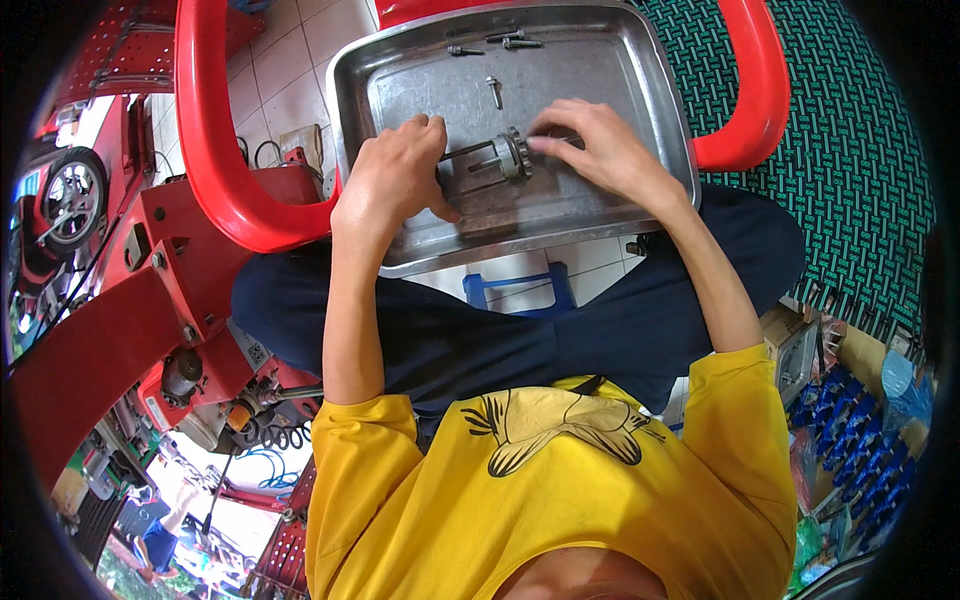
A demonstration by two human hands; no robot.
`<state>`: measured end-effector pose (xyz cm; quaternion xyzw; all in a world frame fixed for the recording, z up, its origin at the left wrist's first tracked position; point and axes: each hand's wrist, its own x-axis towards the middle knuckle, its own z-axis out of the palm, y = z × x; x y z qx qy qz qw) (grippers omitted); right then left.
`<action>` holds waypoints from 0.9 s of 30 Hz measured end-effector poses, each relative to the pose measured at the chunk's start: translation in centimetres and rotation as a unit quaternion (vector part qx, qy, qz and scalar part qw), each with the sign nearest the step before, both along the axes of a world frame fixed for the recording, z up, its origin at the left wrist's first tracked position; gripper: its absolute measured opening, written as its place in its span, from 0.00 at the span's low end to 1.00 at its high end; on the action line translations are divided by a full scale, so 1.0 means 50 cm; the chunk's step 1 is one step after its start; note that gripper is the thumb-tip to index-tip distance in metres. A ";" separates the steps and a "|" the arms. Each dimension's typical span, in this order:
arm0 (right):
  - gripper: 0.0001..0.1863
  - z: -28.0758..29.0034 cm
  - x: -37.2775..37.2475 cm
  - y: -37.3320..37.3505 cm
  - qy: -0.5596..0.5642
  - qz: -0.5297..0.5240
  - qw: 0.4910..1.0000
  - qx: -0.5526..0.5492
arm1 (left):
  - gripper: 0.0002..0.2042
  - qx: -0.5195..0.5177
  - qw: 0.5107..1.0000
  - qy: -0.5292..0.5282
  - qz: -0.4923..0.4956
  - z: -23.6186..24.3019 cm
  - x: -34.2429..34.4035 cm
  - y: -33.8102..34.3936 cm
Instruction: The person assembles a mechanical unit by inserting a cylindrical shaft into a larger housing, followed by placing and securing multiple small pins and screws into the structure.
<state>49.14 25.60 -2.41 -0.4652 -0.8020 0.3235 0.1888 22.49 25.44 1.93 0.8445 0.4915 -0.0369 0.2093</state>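
A metal tray stands in front of me. In its middle lies a toothed metal part, a gear-like disc with long thin rods pointing left. My right hand reaches in from the right, its thumb and fingertips closed at the toothed rim. At the other end my left hand is close about the rod ends, thumb spread away from the bent fingers. Whether its fingertips touch the upper rod is hidden. Beyond the part lies a single bolt, with more bolts toward the tray's far side.
Red curved tubes flank the tray, one on the left and one on the right. A red metal machine stands at my left. A green patterned mat covers the right side. Below the tray is a blue frame.
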 end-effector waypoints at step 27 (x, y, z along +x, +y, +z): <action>0.13 0.007 -0.002 0.003 0.030 -0.007 0.999 -0.022 | 0.37 -0.009 1.000 0.009 0.006 0.005 0.004 0.000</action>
